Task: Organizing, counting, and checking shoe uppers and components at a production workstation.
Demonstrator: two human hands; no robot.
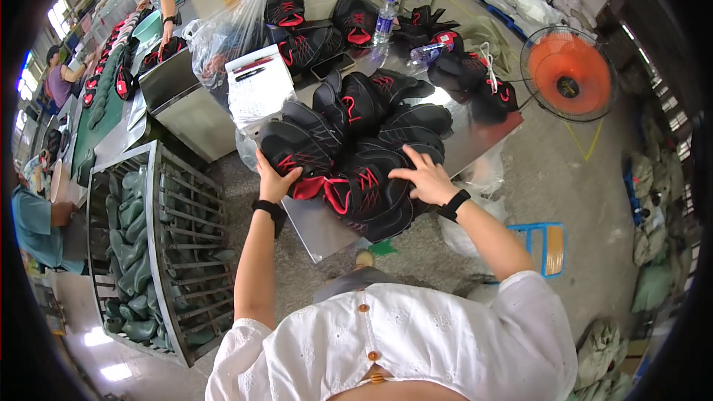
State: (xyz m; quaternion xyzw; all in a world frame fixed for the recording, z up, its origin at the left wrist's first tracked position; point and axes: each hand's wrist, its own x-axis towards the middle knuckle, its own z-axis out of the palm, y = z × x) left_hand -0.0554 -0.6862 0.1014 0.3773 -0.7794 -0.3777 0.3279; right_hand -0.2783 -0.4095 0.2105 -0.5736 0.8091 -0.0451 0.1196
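Black shoe uppers with red lacing and red lining lie in a heap on a shiny metal table (316,232). My left hand (273,180) grips the heel end of one shoe upper (295,142) at the heap's left, thumb on the near side beside its red lining. At the right, my right hand (432,180) rests with spread fingers against another black shoe upper (380,191) near the table's front edge. More uppers (356,100) are piled just beyond both hands, partly covering one another.
Behind the heap are a notebook (260,96) with pens, a phone (332,66) and two plastic bottles (385,18). A barred cart (154,215) of dark green foot-shaped forms stands left. Right are an orange fan (568,78) and blue stool (536,232). People work by a green conveyor (93,134).
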